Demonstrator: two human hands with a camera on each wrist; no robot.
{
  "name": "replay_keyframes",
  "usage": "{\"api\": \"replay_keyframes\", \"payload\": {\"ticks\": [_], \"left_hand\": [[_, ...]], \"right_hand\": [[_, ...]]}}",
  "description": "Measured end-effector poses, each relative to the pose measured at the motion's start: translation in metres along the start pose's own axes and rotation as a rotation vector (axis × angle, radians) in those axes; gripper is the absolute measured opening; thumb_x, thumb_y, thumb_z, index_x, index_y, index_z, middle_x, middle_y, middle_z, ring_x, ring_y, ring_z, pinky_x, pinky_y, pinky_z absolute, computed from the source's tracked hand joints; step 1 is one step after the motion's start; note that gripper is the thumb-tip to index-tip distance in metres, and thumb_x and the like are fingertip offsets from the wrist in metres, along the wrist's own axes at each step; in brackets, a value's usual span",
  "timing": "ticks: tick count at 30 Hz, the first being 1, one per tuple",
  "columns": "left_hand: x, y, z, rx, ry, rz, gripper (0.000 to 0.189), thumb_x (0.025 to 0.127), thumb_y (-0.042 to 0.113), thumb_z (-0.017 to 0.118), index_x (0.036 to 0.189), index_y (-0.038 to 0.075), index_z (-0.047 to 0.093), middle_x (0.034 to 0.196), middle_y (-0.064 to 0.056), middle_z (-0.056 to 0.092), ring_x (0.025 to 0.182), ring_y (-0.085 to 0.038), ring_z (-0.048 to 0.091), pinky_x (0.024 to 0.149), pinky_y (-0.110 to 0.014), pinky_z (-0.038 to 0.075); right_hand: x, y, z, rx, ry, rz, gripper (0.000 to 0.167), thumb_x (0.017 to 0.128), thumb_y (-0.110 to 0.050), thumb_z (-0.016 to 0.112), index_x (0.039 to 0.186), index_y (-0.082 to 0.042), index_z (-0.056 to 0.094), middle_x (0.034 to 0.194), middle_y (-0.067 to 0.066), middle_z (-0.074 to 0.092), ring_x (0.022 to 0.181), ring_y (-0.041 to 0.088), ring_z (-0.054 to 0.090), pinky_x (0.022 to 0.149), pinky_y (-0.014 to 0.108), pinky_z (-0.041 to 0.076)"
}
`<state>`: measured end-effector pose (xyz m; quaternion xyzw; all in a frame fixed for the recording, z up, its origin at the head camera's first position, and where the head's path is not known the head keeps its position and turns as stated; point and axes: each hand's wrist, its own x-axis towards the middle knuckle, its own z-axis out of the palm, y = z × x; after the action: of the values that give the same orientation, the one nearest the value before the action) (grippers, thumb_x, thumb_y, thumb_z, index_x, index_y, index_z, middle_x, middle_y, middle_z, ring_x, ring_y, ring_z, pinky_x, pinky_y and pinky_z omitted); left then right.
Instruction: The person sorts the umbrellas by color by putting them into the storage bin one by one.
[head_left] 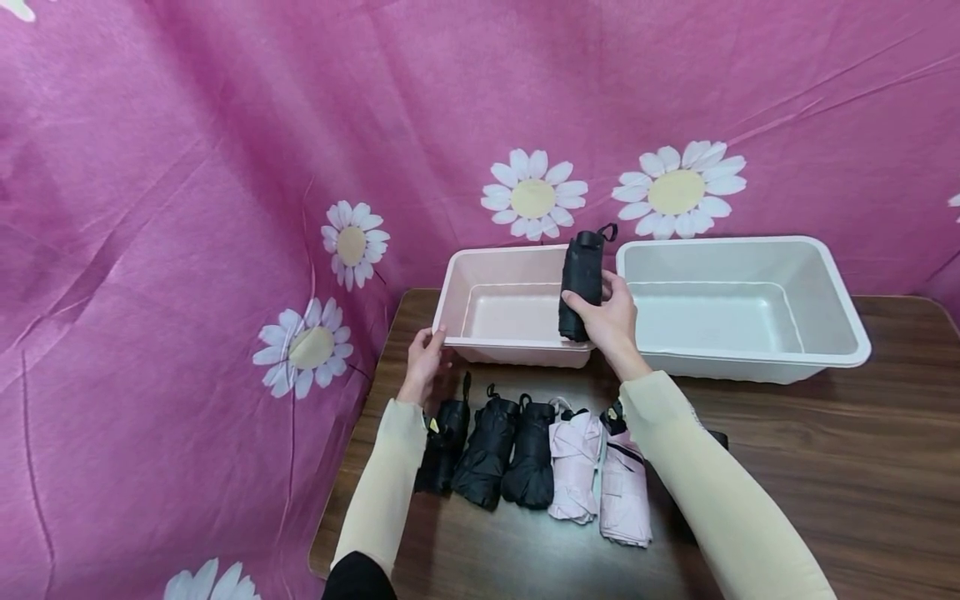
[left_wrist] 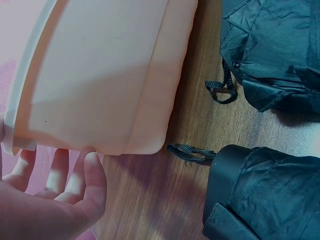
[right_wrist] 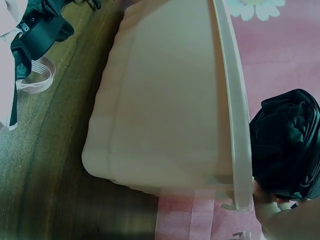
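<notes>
My right hand grips a folded black umbrella and holds it upright over the right end of a pale pink bin. The umbrella's wrist loop sticks out at its top; its rounded lower end shows past the bin's rim in the right wrist view. At the bin's front left corner, my left hand holds the rim, with fingers curled beneath it. In front of the bin lie black umbrellas and pink umbrellas in a row.
A larger white bin stands to the right of the pink one on the brown wooden table. Behind both hangs a pink cloth with daisies. A dark thing peeks out past my right forearm.
</notes>
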<state>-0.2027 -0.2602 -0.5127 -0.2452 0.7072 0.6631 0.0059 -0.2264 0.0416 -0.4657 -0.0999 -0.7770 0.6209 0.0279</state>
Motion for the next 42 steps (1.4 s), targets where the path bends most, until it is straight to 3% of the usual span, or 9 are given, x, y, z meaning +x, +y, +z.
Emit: {"api": "replay_keyframes", "payload": {"ticks": [5, 12, 16, 21, 27, 35, 42], "left_hand": [[0.001, 0.0, 0.001, -0.006, 0.001, -0.007, 0.038, 0.095, 0.038, 0.059, 0.119, 0.009, 0.052, 0.123, -0.022, 0.054, 0.069, -0.01, 0.058, 0.067, -0.032, 0.055], [0.0, 0.0, 0.001, -0.017, 0.005, -0.005, 0.032, 0.096, 0.035, 0.059, 0.116, 0.01, 0.053, 0.112, -0.017, 0.058, 0.069, -0.012, 0.06, 0.058, -0.027, 0.052], [-0.001, -0.001, 0.001, -0.012, 0.011, 0.006, 0.03, 0.096, 0.033, 0.059, 0.114, 0.01, 0.054, 0.103, -0.013, 0.059, 0.068, -0.014, 0.061, 0.06, -0.03, 0.052], [-0.002, 0.0, 0.002, -0.011, 0.011, 0.005, 0.031, 0.097, 0.034, 0.058, 0.115, 0.009, 0.054, 0.109, -0.018, 0.059, 0.065, -0.011, 0.059, 0.065, -0.034, 0.055], [-0.002, 0.001, 0.002, -0.003, 0.012, -0.002, 0.029, 0.096, 0.034, 0.059, 0.114, 0.012, 0.054, 0.095, -0.008, 0.06, 0.072, -0.017, 0.062, 0.07, -0.038, 0.054], [-0.001, 0.0, 0.001, -0.002, 0.004, 0.007, 0.03, 0.096, 0.036, 0.058, 0.113, 0.011, 0.054, 0.084, 0.001, 0.059, 0.074, -0.019, 0.064, 0.07, -0.039, 0.055], [-0.001, -0.001, 0.0, -0.004, -0.004, 0.008, 0.031, 0.096, 0.038, 0.059, 0.112, 0.012, 0.054, 0.088, 0.001, 0.057, 0.078, -0.021, 0.063, 0.072, -0.04, 0.056]], "right_hand": [[-0.001, -0.001, -0.001, -0.004, 0.023, 0.004, 0.066, 0.087, -0.026, 0.069, 0.143, -0.008, 0.039, 0.13, 0.018, 0.058, 0.113, 0.03, 0.058, 0.098, 0.041, 0.047], [0.0, 0.003, -0.005, 0.003, 0.073, 0.047, 0.05, 0.086, -0.013, 0.06, 0.134, -0.005, 0.048, 0.118, 0.012, 0.064, 0.101, 0.021, 0.062, 0.082, 0.02, 0.046], [0.0, 0.005, -0.007, -0.009, 0.053, 0.043, 0.05, 0.086, -0.014, 0.059, 0.134, -0.005, 0.048, 0.121, 0.013, 0.062, 0.106, 0.023, 0.061, 0.088, 0.024, 0.047], [-0.001, 0.004, -0.011, -0.007, 0.022, 0.031, 0.05, 0.087, -0.014, 0.059, 0.134, -0.004, 0.048, 0.125, 0.015, 0.06, 0.11, 0.027, 0.061, 0.092, 0.032, 0.048], [-0.004, 0.0, -0.02, -0.014, 0.016, 0.006, 0.047, 0.089, -0.013, 0.06, 0.133, -0.003, 0.048, 0.127, 0.016, 0.059, 0.107, 0.026, 0.061, 0.079, 0.018, 0.048], [-0.012, -0.014, -0.037, 0.04, 0.036, -0.011, 0.044, 0.09, -0.011, 0.06, 0.132, -0.003, 0.051, 0.123, 0.016, 0.06, 0.09, 0.007, 0.056, 0.073, 0.01, 0.044], [-0.022, -0.027, -0.058, 0.06, 0.046, -0.104, 0.044, 0.091, -0.014, 0.06, 0.132, -0.001, 0.05, 0.12, 0.017, 0.06, 0.084, -0.007, 0.055, 0.076, 0.009, 0.046]]}}
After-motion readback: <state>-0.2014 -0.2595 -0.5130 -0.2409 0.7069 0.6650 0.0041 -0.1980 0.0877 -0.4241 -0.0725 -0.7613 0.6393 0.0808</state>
